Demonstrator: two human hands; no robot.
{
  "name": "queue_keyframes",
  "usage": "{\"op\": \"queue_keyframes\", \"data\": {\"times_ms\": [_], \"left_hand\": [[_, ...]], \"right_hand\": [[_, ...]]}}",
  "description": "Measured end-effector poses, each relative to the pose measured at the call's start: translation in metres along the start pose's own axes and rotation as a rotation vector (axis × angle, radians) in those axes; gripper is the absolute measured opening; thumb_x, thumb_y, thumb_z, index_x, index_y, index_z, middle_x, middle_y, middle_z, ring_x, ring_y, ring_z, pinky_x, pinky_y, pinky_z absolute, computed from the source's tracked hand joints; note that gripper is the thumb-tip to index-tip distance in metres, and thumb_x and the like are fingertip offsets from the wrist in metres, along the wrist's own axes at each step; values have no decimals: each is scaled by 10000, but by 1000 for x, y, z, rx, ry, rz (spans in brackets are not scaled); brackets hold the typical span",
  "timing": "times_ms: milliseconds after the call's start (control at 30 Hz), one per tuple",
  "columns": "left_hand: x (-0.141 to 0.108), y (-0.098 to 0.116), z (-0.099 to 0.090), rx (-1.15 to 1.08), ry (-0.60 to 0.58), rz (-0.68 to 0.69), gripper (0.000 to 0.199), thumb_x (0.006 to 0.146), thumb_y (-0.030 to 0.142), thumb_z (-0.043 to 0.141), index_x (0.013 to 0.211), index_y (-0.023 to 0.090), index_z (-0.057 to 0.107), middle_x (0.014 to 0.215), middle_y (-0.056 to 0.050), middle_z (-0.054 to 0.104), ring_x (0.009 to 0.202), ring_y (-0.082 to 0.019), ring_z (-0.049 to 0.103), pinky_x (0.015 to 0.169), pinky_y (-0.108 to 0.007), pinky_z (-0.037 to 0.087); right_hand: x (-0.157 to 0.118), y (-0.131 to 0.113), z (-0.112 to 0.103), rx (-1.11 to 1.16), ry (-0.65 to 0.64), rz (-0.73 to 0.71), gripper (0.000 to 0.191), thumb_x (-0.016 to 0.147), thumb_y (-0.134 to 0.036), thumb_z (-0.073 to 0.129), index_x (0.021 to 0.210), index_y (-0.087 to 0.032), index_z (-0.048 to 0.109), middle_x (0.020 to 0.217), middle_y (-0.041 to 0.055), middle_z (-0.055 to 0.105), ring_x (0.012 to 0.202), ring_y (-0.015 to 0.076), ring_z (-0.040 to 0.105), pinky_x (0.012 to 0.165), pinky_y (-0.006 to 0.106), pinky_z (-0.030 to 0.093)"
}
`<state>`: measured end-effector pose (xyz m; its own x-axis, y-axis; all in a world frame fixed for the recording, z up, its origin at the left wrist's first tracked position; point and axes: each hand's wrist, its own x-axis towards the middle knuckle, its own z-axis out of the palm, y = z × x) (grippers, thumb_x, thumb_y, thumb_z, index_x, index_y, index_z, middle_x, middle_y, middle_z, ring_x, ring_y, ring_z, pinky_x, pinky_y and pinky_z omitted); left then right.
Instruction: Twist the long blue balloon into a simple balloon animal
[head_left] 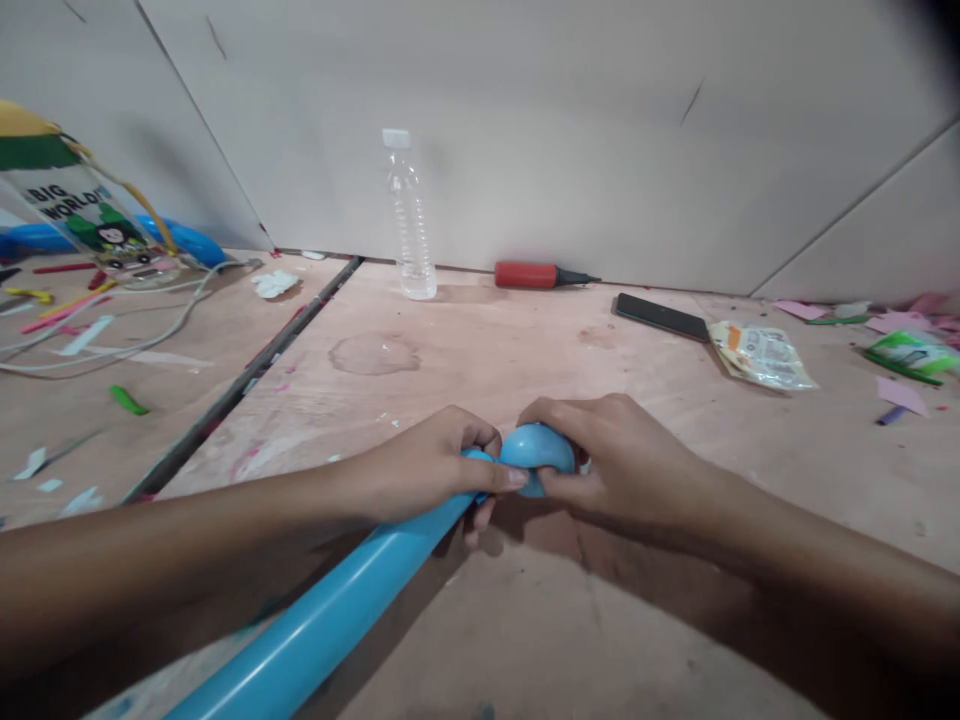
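The long blue balloon (337, 615) was a smooth, glossy tube that ran from the bottom left of the frame up toward the centre, where it ended in a small rounded bubble pinched off from the rest. It lay low over the wooden desk (525, 330), in the lower middle of the frame.

The left hand (427, 465) was closed around the tube just below the pinch, its fingers (499, 478) curled tight with the thumb pressed against the bubble. The right hand (622, 460) cupped the bubble from the other side, fingers wrapped over it, so most of the bubble was hidden.

At the far left stood a clear printed bag (82, 215) with another blue balloon (184, 240) behind it, white cords (127, 340) and scattered paper scraps. A dark groove (247, 375) split the desk's boards. Further along the back wall stood an empty plastic bottle (410, 215), then a red hand pump (536, 275) lying flat, a black phone (661, 317), a crumpled packet (761, 355), and pink and green scraps at the right edge. Nothing lay between the hands and these things.
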<state>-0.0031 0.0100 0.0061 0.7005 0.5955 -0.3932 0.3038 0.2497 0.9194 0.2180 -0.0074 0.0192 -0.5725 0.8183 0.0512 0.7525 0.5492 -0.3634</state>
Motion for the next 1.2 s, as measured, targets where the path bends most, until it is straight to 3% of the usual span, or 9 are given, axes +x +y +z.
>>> {"op": "queue_keyframes", "data": {"times_ms": [133, 367, 500, 667, 767, 867, 1000, 1200], "left_hand": [[-1, -1, 1, -6, -72, -34, 236, 815, 345, 758, 721, 154, 657, 528, 20, 644, 394, -97, 562, 430, -176, 448], [-2, -3, 5, 7, 10, -5, 340, 881, 424, 726, 694, 161, 617, 534, 6, 654, 410, -111, 587, 455, -194, 477], [0, -7, 3, -70, -19, -8, 315, 828, 418, 777, 721, 160, 633, 524, 17, 644, 411, -117, 595, 465, -200, 492], [7, -15, -3, -250, -152, -17, 220, 811, 362, 757, 777, 159, 680, 475, 3, 648, 379, -141, 592, 434, -212, 455], [12, -18, -6, -337, -143, 5, 198, 791, 321, 749, 715, 159, 665, 482, -17, 668, 376, -156, 610, 444, -230, 468], [14, -19, -9, -372, -147, 31, 283, 810, 328, 741, 618, 149, 636, 485, -42, 676, 385, -163, 628, 479, -247, 504], [12, -18, -13, -411, -196, 57, 261, 802, 297, 745, 614, 135, 664, 486, -50, 679, 407, -158, 649, 476, -224, 492], [11, -19, -16, -461, -268, 41, 236, 781, 297, 758, 618, 147, 678, 457, -38, 659, 375, -189, 636, 414, -253, 495]], "right_hand": [[0, -3, -8, 9, -139, 34, 77, 845, -240, 666, 819, -207, 601, 659, -41, 585, 592, 121, 532, 545, 253, 283], [-2, -9, -5, -17, -98, 69, 111, 880, -90, 567, 849, -193, 543, 647, -46, 507, 586, 114, 471, 552, 260, 255], [-2, -9, -4, 25, -114, 75, 31, 914, -165, 583, 921, -185, 605, 693, -29, 575, 633, 137, 517, 582, 273, 300], [2, 6, -16, 351, -185, 7, 163, 907, -254, 642, 1054, -200, 687, 931, 14, 703, 773, 164, 611, 668, 276, 446], [3, 17, -20, 444, -65, -90, 415, 888, -249, 686, 1292, -228, 593, 1223, 58, 672, 870, 169, 642, 743, 299, 528], [-1, 22, -17, 303, 89, -322, 639, 801, -156, 731, 1387, -276, 505, 1405, 92, 560, 1091, 225, 636, 876, 353, 565], [-6, 24, -12, 73, 201, -550, 604, 798, -65, 663, 1333, -327, 561, 1542, 84, 439, 1257, 263, 573, 939, 399, 567], [-11, 26, -12, -63, 272, -626, 467, 850, -81, 674, 1247, -324, 635, 1587, 43, 415, 1272, 264, 573, 922, 391, 571]]}}
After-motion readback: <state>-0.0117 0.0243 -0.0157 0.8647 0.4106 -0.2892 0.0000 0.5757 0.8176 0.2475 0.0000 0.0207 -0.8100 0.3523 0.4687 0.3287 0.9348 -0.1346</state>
